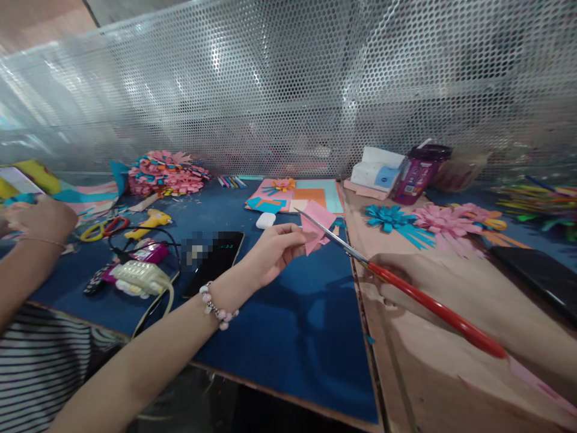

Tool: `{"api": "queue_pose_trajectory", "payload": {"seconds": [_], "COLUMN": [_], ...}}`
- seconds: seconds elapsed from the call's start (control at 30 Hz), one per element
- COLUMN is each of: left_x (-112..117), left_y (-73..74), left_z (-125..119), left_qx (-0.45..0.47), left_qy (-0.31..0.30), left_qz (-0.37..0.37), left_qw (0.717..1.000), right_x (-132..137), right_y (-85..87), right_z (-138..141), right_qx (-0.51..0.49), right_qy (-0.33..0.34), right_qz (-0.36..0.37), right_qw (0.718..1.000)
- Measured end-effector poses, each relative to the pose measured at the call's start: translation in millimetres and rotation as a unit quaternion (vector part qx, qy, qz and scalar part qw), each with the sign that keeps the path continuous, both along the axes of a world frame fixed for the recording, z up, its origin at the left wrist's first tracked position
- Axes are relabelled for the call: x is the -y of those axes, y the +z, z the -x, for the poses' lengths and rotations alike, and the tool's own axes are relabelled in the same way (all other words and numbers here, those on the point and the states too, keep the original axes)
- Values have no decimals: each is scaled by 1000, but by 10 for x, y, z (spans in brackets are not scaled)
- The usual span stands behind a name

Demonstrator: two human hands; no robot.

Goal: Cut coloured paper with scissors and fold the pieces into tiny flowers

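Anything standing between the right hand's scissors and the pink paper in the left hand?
Nothing visible does: the blades of the scissors in the right hand overlap the pink paper pinched by the left hand.

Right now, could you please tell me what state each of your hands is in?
Left hand: closed, pinching the folded-looking pink paper.
Right hand: closed around the red-handled scissors; its exact finger grip is partly hidden.
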State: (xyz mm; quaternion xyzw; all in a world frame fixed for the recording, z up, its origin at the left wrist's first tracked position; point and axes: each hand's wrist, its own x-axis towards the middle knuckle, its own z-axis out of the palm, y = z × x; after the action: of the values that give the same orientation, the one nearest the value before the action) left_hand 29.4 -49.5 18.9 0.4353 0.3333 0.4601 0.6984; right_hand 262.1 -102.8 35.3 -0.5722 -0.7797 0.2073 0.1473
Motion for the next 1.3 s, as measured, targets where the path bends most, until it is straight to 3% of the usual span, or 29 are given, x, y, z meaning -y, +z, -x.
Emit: {"api": "queue_pose_trajectory", "payload": {"seconds": [1.3], "left_x": [10], "left_y": [5], "left_z": [-27], "left_qx": [7], "left_qy": [7], "left_qz": [11], "left_qw": [1000], "right_x": [23], "right_y": [16], "right_z": [-1], "right_qx": [0], "right_qy": [-8], "right_qz": [8], "right_qw": [1000]}}
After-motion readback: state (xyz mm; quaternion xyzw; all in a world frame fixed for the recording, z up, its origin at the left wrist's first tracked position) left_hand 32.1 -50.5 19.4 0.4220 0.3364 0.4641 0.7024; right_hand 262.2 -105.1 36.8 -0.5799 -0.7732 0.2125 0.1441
